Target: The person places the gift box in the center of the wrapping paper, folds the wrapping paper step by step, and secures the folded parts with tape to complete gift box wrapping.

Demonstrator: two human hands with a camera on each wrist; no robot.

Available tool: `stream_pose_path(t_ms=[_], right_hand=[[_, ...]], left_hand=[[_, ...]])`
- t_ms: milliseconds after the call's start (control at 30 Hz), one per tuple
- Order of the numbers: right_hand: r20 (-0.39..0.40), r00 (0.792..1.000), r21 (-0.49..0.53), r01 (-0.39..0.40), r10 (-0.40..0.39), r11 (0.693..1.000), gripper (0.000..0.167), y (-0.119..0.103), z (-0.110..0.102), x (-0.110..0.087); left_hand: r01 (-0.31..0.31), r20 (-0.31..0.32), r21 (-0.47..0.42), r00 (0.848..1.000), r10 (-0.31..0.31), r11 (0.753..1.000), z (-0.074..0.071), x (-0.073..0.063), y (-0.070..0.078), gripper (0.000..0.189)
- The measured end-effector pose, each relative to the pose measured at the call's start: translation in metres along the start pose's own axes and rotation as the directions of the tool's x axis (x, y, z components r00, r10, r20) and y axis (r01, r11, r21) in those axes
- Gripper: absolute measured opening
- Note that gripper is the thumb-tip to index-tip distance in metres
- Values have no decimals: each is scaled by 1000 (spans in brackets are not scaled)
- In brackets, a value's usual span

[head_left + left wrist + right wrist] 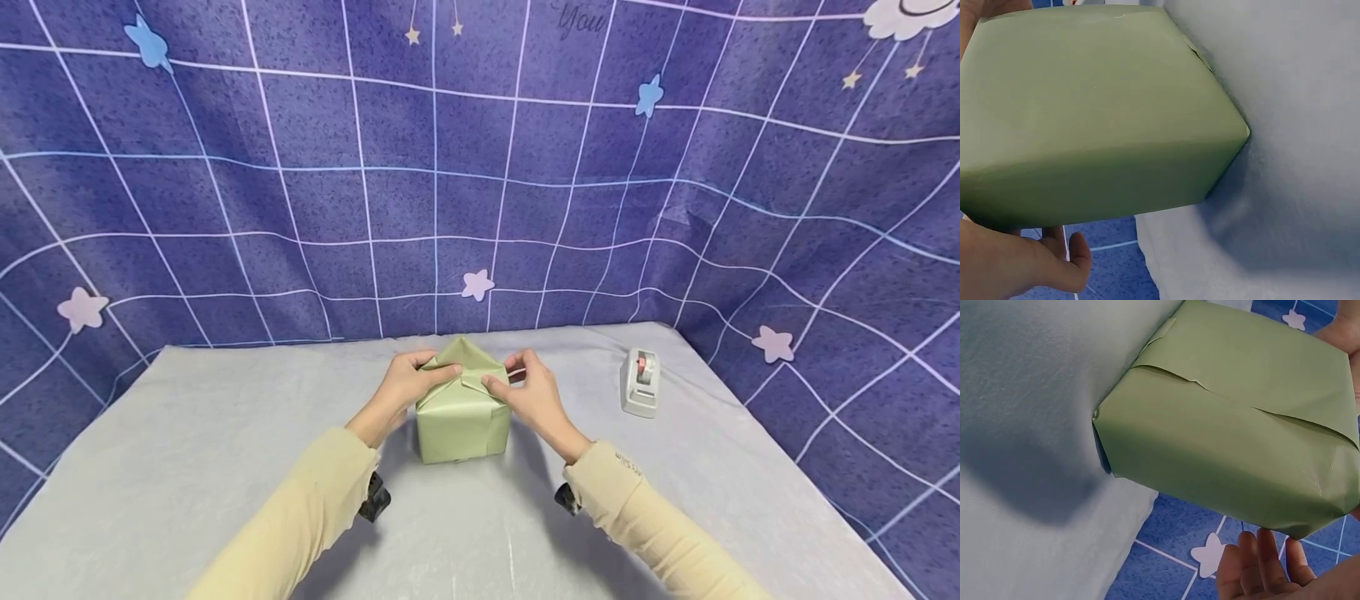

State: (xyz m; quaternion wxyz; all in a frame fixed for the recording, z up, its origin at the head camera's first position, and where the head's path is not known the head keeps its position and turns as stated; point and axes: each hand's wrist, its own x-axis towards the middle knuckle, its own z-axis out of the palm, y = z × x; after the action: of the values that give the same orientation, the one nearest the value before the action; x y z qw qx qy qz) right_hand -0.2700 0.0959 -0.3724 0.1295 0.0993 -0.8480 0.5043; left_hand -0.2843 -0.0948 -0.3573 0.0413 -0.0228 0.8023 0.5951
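A box wrapped in light green paper [461, 433] stands on the grey cloth-covered table. At its top a pointed paper flap [467, 357] rises at the back. My left hand [405, 382] holds the folded paper at the top left, thumb lying over the fold. On the top right, my right hand [536, 396] pinches the paper, thumb near the front edge and fingers farther back. The left wrist view shows a smooth side of the box [1097, 94], which partly hides the left hand [1016, 262]. An overlapping paper seam [1197, 382] crosses the side in the right wrist view.
A white tape dispenser [640, 392] with a reddish core stands to the right on the table [247, 433]. Blue curtains [300, 200] with a grid and stars hang behind and at the sides. A dark wrist camera [375, 498] sits under the left sleeve.
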Motion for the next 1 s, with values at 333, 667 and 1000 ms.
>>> stream_pose_path(t_ms=[333,667,1000], right_hand=[[11,1000,22,-13,12,1000,32,-1,0,0],[13,1000,41,-1,0,999,32,-1,-1,-1],[10,1000,36,-21,21,999,31,-1,0,-1]], left_hand=[[-79,124,-157,987,99,984,-8,3,-17,37],[-114,139,-226,979,148,967,-15,3,-29,45],[-139,52,-225,987,155,964,-13,5,-24,47]])
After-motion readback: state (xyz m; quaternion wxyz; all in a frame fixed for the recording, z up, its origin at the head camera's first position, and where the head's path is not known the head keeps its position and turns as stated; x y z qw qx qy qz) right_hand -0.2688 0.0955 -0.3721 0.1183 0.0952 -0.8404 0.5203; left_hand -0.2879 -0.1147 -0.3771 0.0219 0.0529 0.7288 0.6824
